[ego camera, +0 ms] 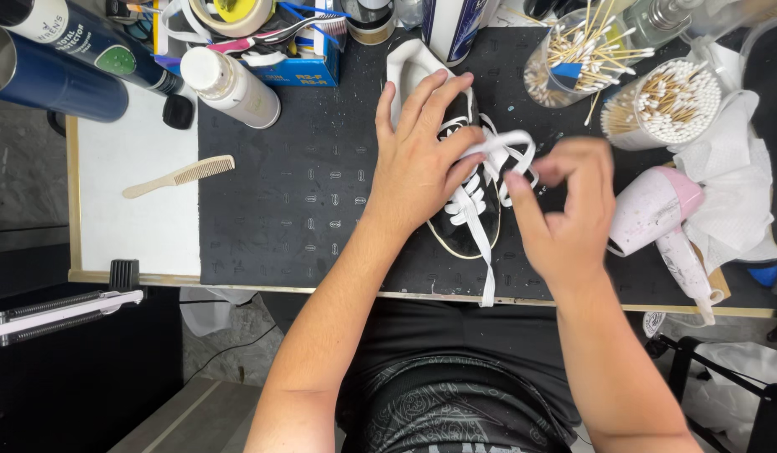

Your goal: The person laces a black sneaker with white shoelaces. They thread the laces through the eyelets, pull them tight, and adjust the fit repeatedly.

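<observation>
Left hand (pixel 422 159) spread flat, we pin the black shoe (pixel 468 226); right hand (pixel 564 214) pinches the white lace (pixel 497 151) mid-lacing, tightening seemingly next.

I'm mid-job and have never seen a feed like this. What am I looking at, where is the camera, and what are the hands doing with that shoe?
There is no machine: these are one person's two bare hands, filmed by a camera worn on the head and looking straight down. The left hand lies flat on a black shoe with white laces. The right hand pinches a white lace and pulls it sideways; another lace end hangs over the table edge. The shoe sits on a black mat. Around it: a wooden comb, a white bottle lying on its side, two jars of cotton swabs, a pink hair dryer and dark spray cans.
</observation>
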